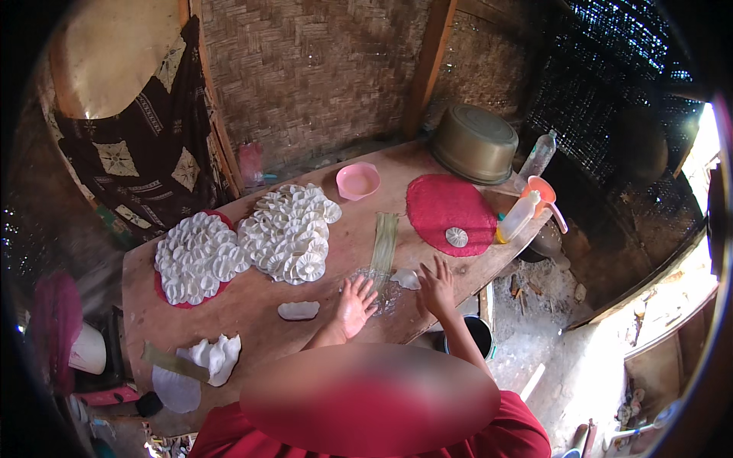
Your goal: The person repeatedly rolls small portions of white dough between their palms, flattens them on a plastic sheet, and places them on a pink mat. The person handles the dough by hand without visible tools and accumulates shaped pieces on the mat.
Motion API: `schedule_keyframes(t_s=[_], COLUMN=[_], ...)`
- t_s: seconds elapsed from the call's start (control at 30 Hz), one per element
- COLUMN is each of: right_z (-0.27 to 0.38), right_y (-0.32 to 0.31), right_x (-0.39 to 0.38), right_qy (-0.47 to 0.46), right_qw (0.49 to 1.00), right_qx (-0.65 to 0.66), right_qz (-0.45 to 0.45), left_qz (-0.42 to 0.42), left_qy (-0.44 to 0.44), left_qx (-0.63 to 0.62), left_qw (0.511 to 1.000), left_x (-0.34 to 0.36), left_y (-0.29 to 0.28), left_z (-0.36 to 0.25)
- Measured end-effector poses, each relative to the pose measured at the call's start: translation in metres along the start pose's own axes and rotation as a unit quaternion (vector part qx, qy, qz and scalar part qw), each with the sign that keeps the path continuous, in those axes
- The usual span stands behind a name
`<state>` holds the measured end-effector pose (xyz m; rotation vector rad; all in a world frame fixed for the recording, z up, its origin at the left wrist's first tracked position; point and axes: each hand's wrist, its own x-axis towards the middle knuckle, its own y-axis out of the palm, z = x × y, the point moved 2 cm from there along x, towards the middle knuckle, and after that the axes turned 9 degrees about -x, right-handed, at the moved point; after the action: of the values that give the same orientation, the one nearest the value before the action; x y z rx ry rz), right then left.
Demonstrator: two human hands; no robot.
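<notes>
My left hand [355, 307] is held over the wooden table with its palm turned up and fingers spread, holding nothing. My right hand [437, 290] also has its fingers apart, beside a small flattened piece of white dough [406, 279]. Between the hands lies a wet-looking patch, and a pale green leaf-like strip [385, 235] stretches away from it. Another white dough piece [298, 311] rests left of my left hand. Past my right hand, a single ruffled white disc [456, 237] sits on a red round mat [435, 202].
Several ruffled white discs [286, 233] are heaped at the left, some on another red mat [158, 284]. A pink bowl [357, 182], metal basin [475, 141], clear bottle [539, 156] and orange funnel-like piece [545, 191] stand along the far side. White dough [223, 359] lies near left.
</notes>
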<state>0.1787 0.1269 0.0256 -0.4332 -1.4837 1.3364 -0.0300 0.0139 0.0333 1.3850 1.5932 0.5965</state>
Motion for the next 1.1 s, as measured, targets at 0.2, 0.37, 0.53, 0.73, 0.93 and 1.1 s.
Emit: schedule_keyframes(t_s=[0.2,0.37,0.53,0.73,0.93,1.1], right_z=[0.037,0.104,0.178,0.204,0.232,0.236], right_y=[-0.016,-0.018,-0.060,-0.140,-0.155,-0.173], right_x=[0.027,0.000,-0.034,-0.003,0.015,0.012], right_qy=[0.027,0.204,-0.037,-0.231,-0.256,-0.361], right_qw=[0.989,0.792,0.948,0.961,0.894,0.898], right_qx=[0.012,0.568,0.313,0.152,0.362,0.251], right_qz=[0.144,0.087,-0.035,0.010,0.063,-0.006], left_qz=[-0.057,0.026,0.086,0.280,0.055,0.144], left_qy=[-0.008,0.070,0.094,0.036,0.336,0.047], left_qx=[-0.040,0.007,-0.038,0.004,-0.055,0.018], left_qw=[0.998,0.997,0.991,0.959,0.938,0.988], left_x=[0.010,0.003,-0.017,-0.065,-0.088,-0.118], left_y=[-0.034,-0.002,0.020,0.062,0.118,0.074], left_z=[0.000,-0.010,-0.022,-0.011,-0.030,-0.033])
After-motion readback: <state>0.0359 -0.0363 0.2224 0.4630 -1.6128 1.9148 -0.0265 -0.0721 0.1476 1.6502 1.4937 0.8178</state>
